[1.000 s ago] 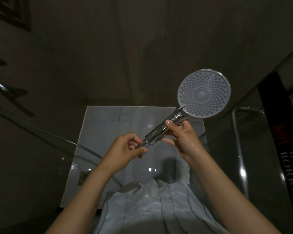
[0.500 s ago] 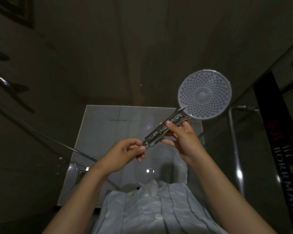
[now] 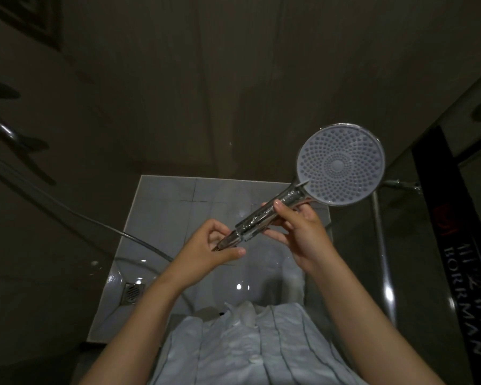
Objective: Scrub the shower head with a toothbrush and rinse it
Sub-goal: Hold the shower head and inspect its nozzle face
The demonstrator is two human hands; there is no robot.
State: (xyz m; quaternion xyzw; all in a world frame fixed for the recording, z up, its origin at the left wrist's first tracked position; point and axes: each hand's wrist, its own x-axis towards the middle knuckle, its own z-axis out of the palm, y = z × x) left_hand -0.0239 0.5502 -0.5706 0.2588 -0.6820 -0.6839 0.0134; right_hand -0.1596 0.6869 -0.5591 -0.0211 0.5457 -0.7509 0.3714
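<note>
Two bare arms reach out from the bottom of the view, over a white striped shirt. The right hand is up a bit higher than the other. Its grip is pressed around the shiny handle of the shower head, with the thumb on top and the fingers curled under. The left hand is lower and nearer the middle. Its grip pinches the thin bottom end of the handle, thumb on one side and fingers on the other.

The shower head is held in the air between the two hands, slanting up to the right. Its big round face sits above and to the right of the right hand and is turned to the camera. The face is pale and full of small dots in rings.

The room is dark. The walls are dark and smooth. Far below the hands is a pale tiled floor that looks wet and shiny. A small metal drain sits in its left corner. A thin hose runs in from the left, across the wall, toward the left hand. On the right is a glass door with a shiny metal bar and a black strip with letters.
</note>
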